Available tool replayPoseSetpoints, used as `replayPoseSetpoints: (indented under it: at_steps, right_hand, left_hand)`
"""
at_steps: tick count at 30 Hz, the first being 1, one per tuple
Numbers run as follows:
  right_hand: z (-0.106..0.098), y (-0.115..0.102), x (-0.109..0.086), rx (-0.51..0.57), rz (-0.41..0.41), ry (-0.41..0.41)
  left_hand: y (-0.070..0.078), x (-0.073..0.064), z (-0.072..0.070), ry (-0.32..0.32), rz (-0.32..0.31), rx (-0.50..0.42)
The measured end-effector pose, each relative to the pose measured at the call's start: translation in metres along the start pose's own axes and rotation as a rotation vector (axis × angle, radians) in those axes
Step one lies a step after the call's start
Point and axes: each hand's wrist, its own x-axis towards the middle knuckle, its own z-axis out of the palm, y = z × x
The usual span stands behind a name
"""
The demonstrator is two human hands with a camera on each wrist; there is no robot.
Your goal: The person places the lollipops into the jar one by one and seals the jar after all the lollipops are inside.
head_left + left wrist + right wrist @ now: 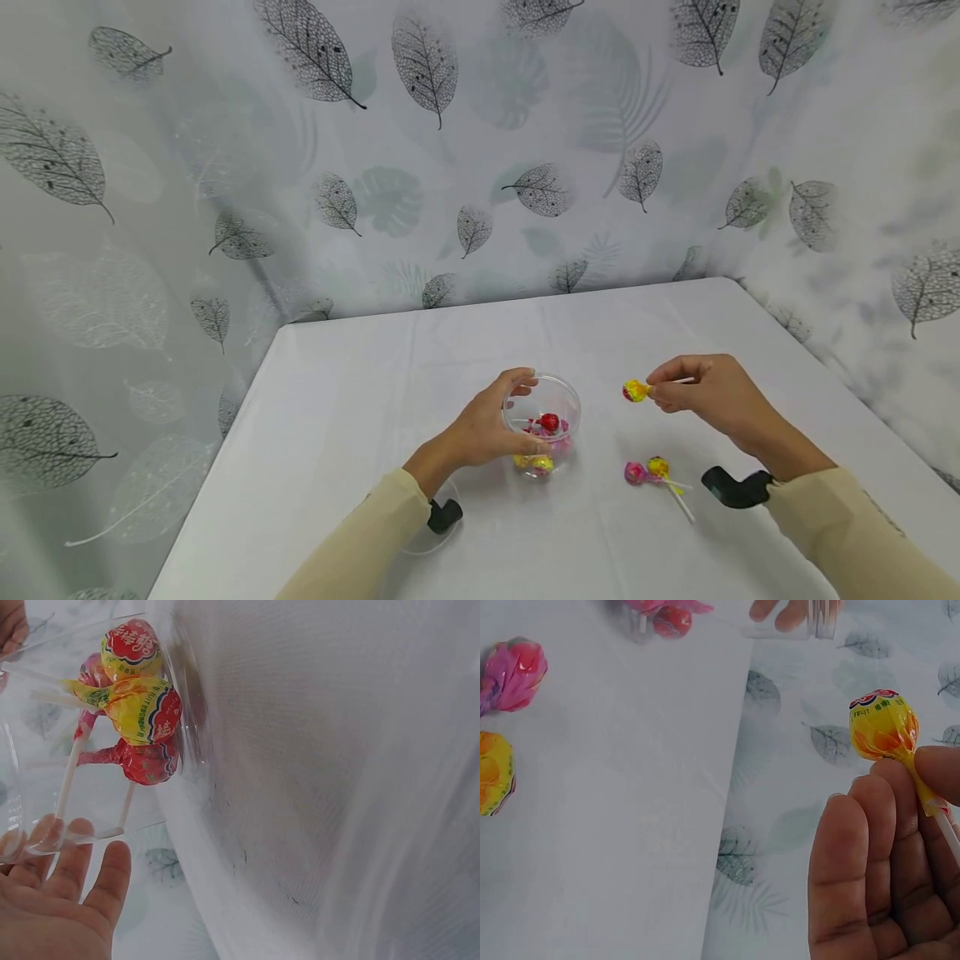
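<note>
cloth sleeves (356, 533), plastic cup (577, 409), round lollipop (635, 391)

Right in front of me a white table (337, 400), faint creases (410, 367) running along its top, is stretching back to a pale leaf-printed backdrop (450, 167). Dark, lacy leaves (425, 67) are dotting it, with grey-green fronds (615, 96) showing softly between them. The same print is covering the left side, where white leaf outlines (101, 296) are appearing, and the right side too.
</note>
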Motion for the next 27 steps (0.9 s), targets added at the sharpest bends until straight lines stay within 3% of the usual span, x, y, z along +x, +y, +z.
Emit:
replayPoseSetpoints:
  at_steps: [27]
  right_hand:
    - [0.027,-0.038,0.008,0.033,-0.072,-0.033]
  left_hand:
    - [-0.002,0.000,-0.001,-0.005,0.012,-0.004]
